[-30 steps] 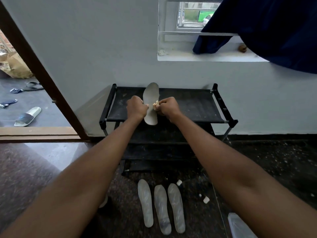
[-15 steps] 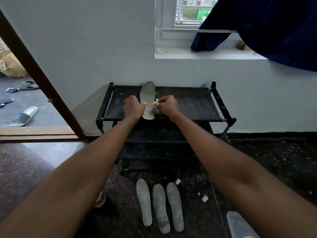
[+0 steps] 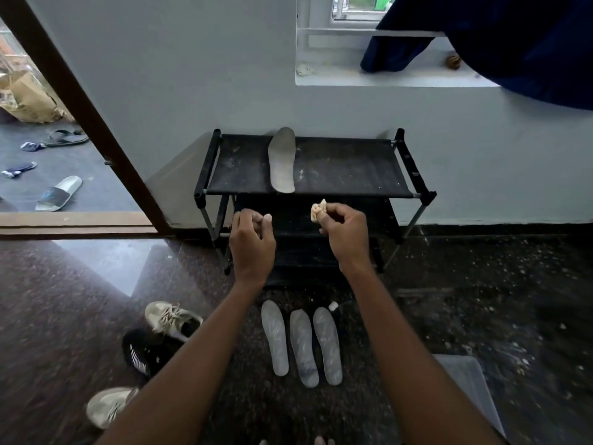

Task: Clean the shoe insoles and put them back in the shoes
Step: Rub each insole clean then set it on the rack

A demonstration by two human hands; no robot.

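Observation:
A grey insole [image 3: 282, 160] lies lengthwise on the top shelf of a black shoe rack [image 3: 414, 194], untouched. My left hand [image 3: 252, 242] hovers in front of the rack with loosely curled fingers and holds nothing. My right hand [image 3: 345, 234] pinches a small crumpled beige cloth [image 3: 318, 209] between thumb and fingers. Three pale insoles [image 3: 301, 343] lie side by side on the floor below my arms. Two beige sneakers [image 3: 171, 317] [image 3: 107, 406] and a black shoe [image 3: 144, 351] sit on the floor at the lower left.
The rack stands against a white wall under a window ledge with a dark blue cloth [image 3: 513, 43] hanging over it. A doorway at the left opens onto slippers [image 3: 57, 194] outside. A pale flat lid-like object [image 3: 471, 390] lies at the lower right. A small white scrap [image 3: 333, 306] lies near the insoles.
Both hands have let go of the insole on the rack and pulled back toward me. The insole stays on the shelf. The view has tilted down, showing the shoes.

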